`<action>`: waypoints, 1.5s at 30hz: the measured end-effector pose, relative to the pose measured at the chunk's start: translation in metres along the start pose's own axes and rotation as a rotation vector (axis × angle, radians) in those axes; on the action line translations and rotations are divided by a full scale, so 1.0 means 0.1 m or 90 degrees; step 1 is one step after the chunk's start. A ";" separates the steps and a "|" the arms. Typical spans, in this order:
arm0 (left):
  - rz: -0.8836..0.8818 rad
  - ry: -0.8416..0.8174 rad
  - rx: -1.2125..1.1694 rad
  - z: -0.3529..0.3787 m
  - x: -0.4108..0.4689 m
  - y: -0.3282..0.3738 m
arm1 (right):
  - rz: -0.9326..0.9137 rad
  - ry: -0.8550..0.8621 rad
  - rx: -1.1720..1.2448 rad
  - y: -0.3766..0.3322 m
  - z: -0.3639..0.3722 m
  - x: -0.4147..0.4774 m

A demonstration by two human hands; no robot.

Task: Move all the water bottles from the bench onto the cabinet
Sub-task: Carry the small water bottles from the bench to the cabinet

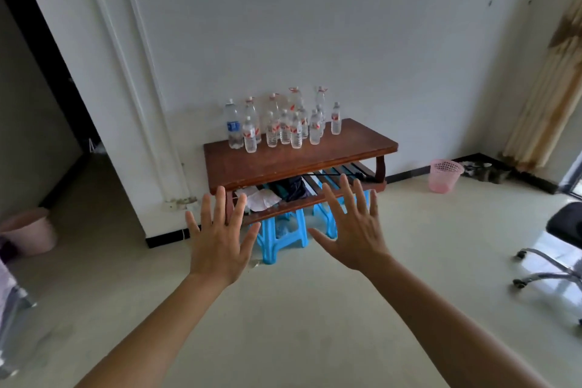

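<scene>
Several clear plastic water bottles [285, 123] stand upright in a cluster at the back of a brown wooden bench [283, 164], which is set against the white wall. Most carry red labels; the leftmost bottle [233, 126] has a blue label, and one small bottle [336, 119] stands apart at the right. My left hand [219, 236] and my right hand [352, 227] are stretched out in front of me, fingers spread, palms away, holding nothing. Both hover short of the bench's front edge, well below the bottles. No cabinet is in view.
The bench rests on blue plastic stools [280, 236], with clutter on its lower slatted shelf [274, 195]. A pink wastebasket [444, 175] stands on the floor at the right, an office chair [554, 249] at far right, a pink bin [30, 231] at left, a dark doorway [41, 104] beyond.
</scene>
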State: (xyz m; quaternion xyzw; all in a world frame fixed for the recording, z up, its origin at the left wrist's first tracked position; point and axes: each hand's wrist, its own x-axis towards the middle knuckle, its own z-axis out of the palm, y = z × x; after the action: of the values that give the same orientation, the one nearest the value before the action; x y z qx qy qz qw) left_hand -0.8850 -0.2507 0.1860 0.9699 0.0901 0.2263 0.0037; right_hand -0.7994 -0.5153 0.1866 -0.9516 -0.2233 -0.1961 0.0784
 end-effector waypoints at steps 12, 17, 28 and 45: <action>-0.009 -0.090 -0.047 1.46 2.73 -0.25 | 0.066 -0.044 0.024 0.53 1.33 2.51; -0.043 -0.118 -0.056 2.26 3.76 -0.21 | 0.034 -0.082 0.028 1.05 2.15 3.60; -0.147 -0.128 -0.043 3.28 5.73 -0.44 | -0.042 -0.144 0.133 1.65 3.22 6.16; -0.197 -0.102 -0.348 5.56 7.96 -1.61 | 0.092 -0.265 0.352 1.16 5.39 8.54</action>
State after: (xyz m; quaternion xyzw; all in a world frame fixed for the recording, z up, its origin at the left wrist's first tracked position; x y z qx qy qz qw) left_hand 0.0333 0.0665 0.0278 0.9224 0.1717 0.1622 0.3056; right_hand 0.1388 -0.1536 0.0374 -0.9275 -0.2108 0.0761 0.2993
